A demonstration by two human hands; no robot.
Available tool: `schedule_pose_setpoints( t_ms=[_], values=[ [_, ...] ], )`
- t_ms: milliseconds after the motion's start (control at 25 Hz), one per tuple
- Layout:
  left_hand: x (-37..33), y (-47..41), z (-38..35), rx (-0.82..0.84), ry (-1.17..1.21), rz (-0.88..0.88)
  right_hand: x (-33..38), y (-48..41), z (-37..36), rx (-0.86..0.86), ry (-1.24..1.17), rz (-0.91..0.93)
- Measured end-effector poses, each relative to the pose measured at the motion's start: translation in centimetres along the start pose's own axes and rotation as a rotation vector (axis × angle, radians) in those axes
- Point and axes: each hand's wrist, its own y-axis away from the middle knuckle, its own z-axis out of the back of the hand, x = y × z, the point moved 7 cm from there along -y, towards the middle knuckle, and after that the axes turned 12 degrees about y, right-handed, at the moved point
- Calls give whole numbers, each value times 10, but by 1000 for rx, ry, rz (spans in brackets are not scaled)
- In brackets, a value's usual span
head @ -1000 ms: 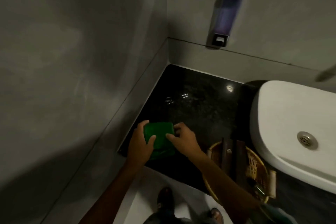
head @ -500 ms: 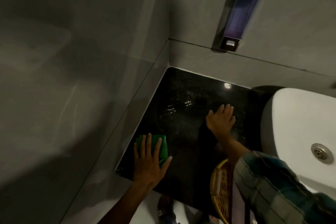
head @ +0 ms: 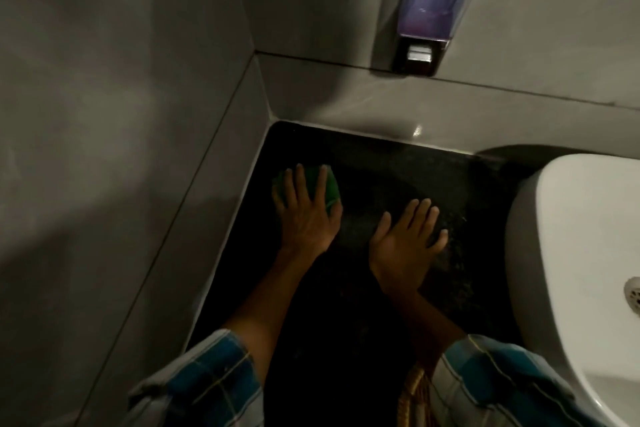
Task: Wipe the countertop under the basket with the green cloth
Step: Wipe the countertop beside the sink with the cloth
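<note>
A folded green cloth [head: 330,188] lies on the black countertop [head: 381,163] near the left wall, close to the back corner. My left hand [head: 304,215] presses flat on it with fingers spread, covering most of it. My right hand [head: 407,239] rests flat and empty on the bare black stone to the right, between the cloth and the basin. Only a sliver of the wicker basket's rim [head: 412,392] shows at the bottom, beside my right sleeve, near the counter's front.
A white basin [head: 571,253] stands on the counter at the right, its drain [head: 635,300] at the frame edge. A purple soap dispenser [head: 433,3] hangs on the back wall above the counter. Grey tiled walls close the left and back sides.
My left hand has slid the green cloth away from the front edge toward the back corner. My right hand stays flat on the counter. The camera has leaned in closer.
</note>
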Motion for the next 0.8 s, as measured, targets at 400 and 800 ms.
schedule_pose_setpoints(
  t_ms=[400, 800],
  values=[
    [42, 51, 7, -14, -66, -84, -2, 3, 7, 14, 7, -22],
    [-82, -90, -53, 205, -75, -387, -1, 4, 1, 3, -9, -28]
  ],
)
